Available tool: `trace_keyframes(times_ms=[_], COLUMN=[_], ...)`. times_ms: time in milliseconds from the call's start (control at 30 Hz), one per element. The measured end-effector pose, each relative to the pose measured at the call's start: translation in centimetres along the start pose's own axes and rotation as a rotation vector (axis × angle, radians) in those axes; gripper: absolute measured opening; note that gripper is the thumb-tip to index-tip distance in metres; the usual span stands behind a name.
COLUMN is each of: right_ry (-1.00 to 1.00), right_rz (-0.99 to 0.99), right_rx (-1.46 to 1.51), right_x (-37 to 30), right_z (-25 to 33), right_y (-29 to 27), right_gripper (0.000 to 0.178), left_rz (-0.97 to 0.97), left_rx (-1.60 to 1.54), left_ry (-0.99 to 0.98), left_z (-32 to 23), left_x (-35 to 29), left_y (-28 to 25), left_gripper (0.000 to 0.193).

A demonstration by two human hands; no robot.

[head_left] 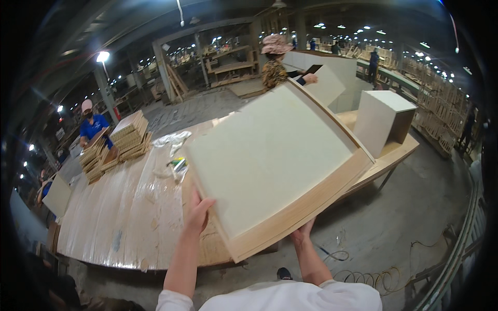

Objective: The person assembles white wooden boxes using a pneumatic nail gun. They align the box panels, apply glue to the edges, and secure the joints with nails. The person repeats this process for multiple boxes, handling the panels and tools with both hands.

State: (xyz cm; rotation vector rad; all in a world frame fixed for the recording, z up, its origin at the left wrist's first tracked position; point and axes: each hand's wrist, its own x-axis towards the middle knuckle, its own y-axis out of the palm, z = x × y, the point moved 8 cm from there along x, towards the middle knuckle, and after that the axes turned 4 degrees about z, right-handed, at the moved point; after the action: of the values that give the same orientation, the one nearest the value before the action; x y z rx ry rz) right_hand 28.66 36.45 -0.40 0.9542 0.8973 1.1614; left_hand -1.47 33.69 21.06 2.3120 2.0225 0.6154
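Workshop desk (129, 207), film-covered, lies below a tilted wooden panel (275, 155). Left hand (199, 210) grips its left edge; right hand (302, 234) cups the lower edge. Shallow fingertip holds could let it slip toward the floor.

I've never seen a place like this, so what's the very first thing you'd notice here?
The big pale panel with a wooden frame fills the middle, tilted up over the long table. The left hand grips its near left edge and the right hand holds it from below. At the table's far left lie stacks of wooden pieces beside a person in blue, and a white box stands on the right.
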Motion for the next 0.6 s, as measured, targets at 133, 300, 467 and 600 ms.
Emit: trace_keyframes(times_ms=[133, 300, 467, 600], right_ry=[-0.174, -0.268, -0.329, -0.361], right_rz=[0.012, -0.009, -0.053, -0.167], right_rx=[0.073, 0.010, 0.137, 0.105], right_x=[0.5, 2.7, 9.3, 15.5], right_z=[8.0, 13.4, 19.4, 21.8], right_y=[-1.5, -3.4, -6.5, -6.4], right_gripper=[0.089, 0.091, 0.079, 0.068], left_rz=[0.250, 0.342, 0.475, 0.488], left_rx=[0.023, 0.144, 0.087, 0.156], left_ry=[-0.135, -0.368, -0.448, -0.428], left_z=[4.6, 10.1, 13.9, 17.0], left_x=[10.7, 18.5, 20.1, 15.5], left_y=[9.9, 17.3, 20.6, 15.5], left_gripper=[0.081, 0.072, 0.039, 0.015])
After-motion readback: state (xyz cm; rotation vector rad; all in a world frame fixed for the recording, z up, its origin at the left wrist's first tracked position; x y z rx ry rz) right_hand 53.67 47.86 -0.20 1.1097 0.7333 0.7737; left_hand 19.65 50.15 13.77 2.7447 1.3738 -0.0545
